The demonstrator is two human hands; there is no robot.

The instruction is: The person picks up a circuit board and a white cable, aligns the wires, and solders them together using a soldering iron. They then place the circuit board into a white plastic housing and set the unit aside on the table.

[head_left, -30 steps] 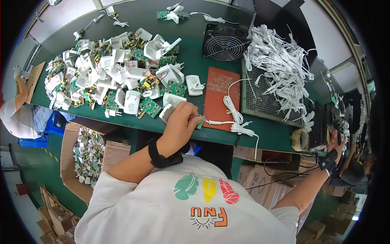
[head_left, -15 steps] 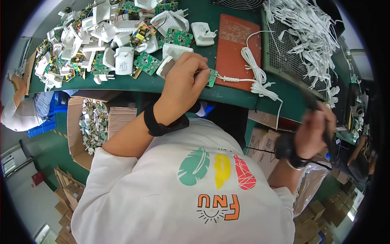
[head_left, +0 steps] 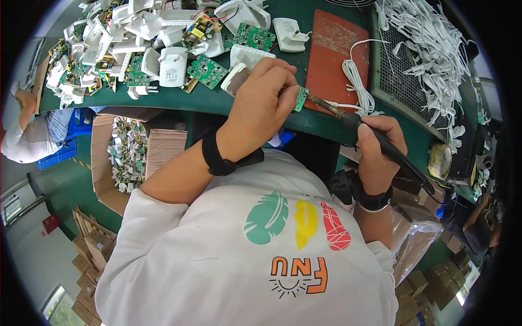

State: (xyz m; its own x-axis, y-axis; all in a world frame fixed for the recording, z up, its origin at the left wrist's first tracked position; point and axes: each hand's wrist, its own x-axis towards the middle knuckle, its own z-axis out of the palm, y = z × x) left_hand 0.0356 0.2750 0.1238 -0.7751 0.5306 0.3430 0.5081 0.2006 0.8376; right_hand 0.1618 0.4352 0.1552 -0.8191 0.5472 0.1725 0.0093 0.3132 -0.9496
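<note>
My left hand is closed in a pinch on a small green circuit board at the front edge of the table. Its fingertips are partly hidden. In my right hand is a soldering iron with a black handle, its metal tip at the board's right edge. A coiled white cable lies on a reddish-brown mat, its lower part running behind the iron toward the board. Just beyond my left hand rest white plug housings.
White charger housings and green boards are heaped at the far left. A mesh tray at the right carries many white cables. Below the table at left stands a carton full of parts. A roll of tape sits at the right.
My right hand has swung in from the right with the soldering iron, bringing its tip to the circuit board. My left hand still pinches the board; the view has shifted slightly.
</note>
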